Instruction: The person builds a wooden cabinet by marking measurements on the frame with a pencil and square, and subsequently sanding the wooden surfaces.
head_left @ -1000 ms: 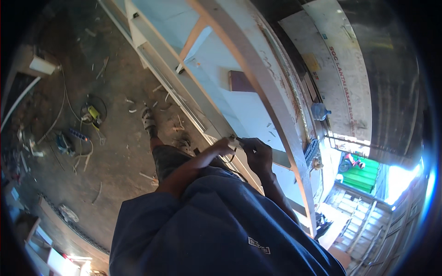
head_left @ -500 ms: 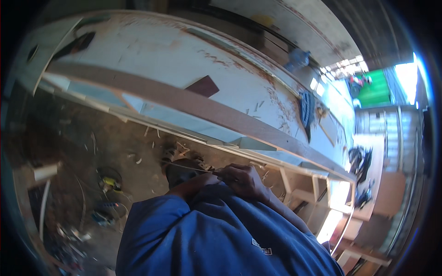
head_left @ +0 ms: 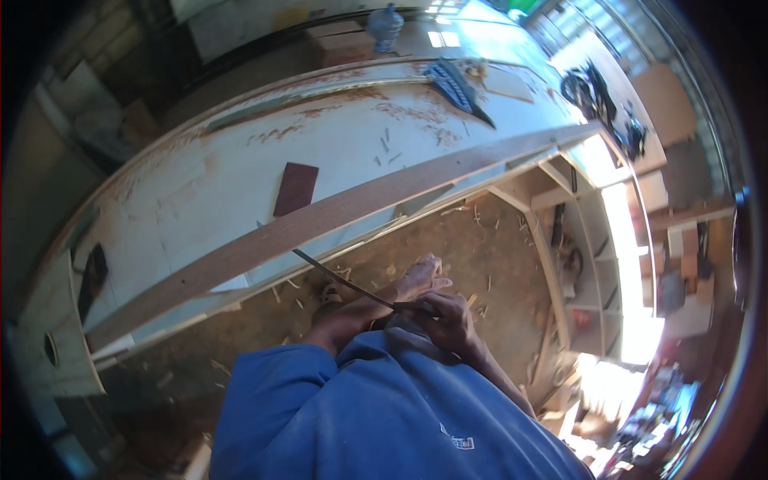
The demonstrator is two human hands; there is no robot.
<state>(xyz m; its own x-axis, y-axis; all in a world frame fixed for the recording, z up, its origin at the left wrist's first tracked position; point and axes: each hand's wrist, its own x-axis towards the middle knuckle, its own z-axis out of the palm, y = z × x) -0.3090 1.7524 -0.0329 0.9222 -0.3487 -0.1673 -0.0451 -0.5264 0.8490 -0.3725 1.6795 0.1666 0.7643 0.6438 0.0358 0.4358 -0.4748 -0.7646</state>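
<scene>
The person is standing at a long workbench and both hands are meeting just in front of the chest, working a thin dark strip point(head_left: 340, 282). It's a narrow, slightly curved sliver, looks like a flexible blade or a strip of veneer, hard to tell which. One end is sitting in the hands and the other is pointing up and to the left toward the bench edge.

The left hand point(head_left: 422, 278) is resting on top with fingers curled over the near end of the strip, so it's closed around it. The right hand point(head_left: 448, 318) is sitting just below and touching the left, fingers folded in too, apparently pinching the same end, though the exact grip is hidden behind the knuckles.

A long brown wooden board point(head_left: 352, 218) is lying along the front edge of the white worktop point(head_left: 232, 172), just beyond the strip's far tip. A small dark reddish rectangular piece point(head_left: 295, 189) is lying flat on the worktop right behind that board. Further back a dark hand brush point(head_left: 458, 86) is resting near the far edge. Wood shavings point(head_left: 472, 240) are scattered over the brown floor below the hands. The blue sleeve point(head_left: 280, 384) is filling the bottom of the view.
</scene>
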